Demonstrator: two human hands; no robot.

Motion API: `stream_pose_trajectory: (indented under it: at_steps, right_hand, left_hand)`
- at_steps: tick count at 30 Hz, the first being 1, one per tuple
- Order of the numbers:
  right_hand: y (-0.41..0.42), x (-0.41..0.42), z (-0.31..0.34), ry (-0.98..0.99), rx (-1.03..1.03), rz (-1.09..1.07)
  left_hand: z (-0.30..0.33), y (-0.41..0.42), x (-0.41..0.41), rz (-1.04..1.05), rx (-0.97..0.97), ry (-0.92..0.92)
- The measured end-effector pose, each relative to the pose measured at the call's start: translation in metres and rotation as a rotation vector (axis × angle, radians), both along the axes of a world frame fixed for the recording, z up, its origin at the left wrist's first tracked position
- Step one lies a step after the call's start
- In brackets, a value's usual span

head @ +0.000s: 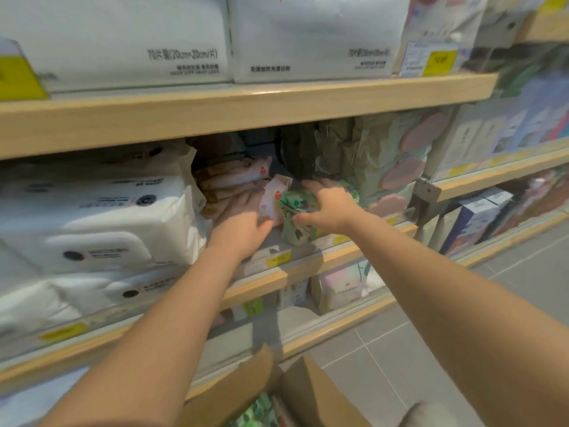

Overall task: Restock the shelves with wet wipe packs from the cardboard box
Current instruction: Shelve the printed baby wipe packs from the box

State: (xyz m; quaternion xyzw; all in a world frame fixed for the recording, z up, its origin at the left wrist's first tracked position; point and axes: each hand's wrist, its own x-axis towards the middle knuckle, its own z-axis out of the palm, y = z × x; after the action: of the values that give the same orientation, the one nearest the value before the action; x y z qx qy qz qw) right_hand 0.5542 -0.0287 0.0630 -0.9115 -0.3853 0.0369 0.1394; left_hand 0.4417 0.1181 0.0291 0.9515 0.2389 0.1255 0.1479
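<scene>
Your right hand (331, 208) grasped a green wet wipe pack (297, 215) on the middle shelf (308, 266), thumb under its near edge, likely to seat it upright. Your left hand (243, 229) lay with fingers straight against the pink packs (234, 183) just left, apparently holding them back. The cardboard box (277, 392) waited below, near you, with more packs inside.

Pale matt wood-grain shelf edge (246, 112). Soft glossy plastic wrap on white packs (101, 217) & green pack (295, 211). Matt brown cardboard box (311, 392). Smooth grey floor tiles (385, 343).
</scene>
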Motion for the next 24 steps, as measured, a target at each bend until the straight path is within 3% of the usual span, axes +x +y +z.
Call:
stream_pose_trajectory:
  at_steps: [3, 5, 10, 15, 18, 24]
  right_hand:
    - [-0.024, -0.039, -0.001, 0.033, 0.09, 0.073]
    - [-0.042, -0.07, -0.006, 0.086, 0.106, 0.137]
    - [-0.096, -0.162, -0.034, 0.158, 0.047, 0.241]
    - [-0.158, -0.229, -0.092, 0.238, -0.084, 0.21]
    - [-0.201, -0.252, -0.124, 0.309, -0.183, 0.151]
    - [-0.247, -0.274, -0.165, 0.364, -0.292, 0.037]
  left_hand:
    - [0.004, -0.033, -0.064, -0.2, 0.063, -0.205]
    - [-0.004, -0.05, -0.109, -0.268, 0.035, -0.23]
    - [-0.065, -0.083, -0.222, -0.224, -0.128, -0.092]
    - [-0.13, -0.134, -0.311, -0.185, -0.295, 0.057]
    - [-0.158, -0.165, -0.34, -0.176, -0.42, 0.117]
    - [-0.207, -0.208, -0.357, -0.227, -0.462, 0.355]
